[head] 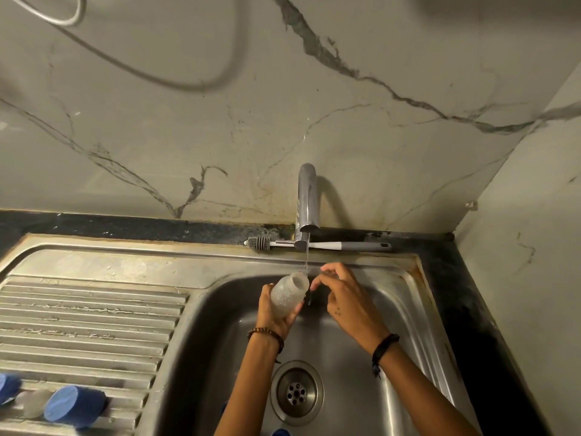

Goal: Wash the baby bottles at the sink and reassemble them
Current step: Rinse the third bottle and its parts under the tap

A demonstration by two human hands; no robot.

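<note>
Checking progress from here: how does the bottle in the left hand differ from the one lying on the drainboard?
The held bottle is gripped by the left hand over the sink, tilted with its mouth toward the thin tap stream; the drainboard bottle lies on its side on the ridges, untouched. The held bottle is open and uncapped; the drainboard bottle has a blue cap on it. Both bodies are translucent and whitish.

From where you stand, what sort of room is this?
Most likely a home kitchen, at the washing-up spot. A steel sink with a ribbed drainboard sits under a running tap against a marble-look wall, and the left hand holds a baby bottle near the stream.
</note>
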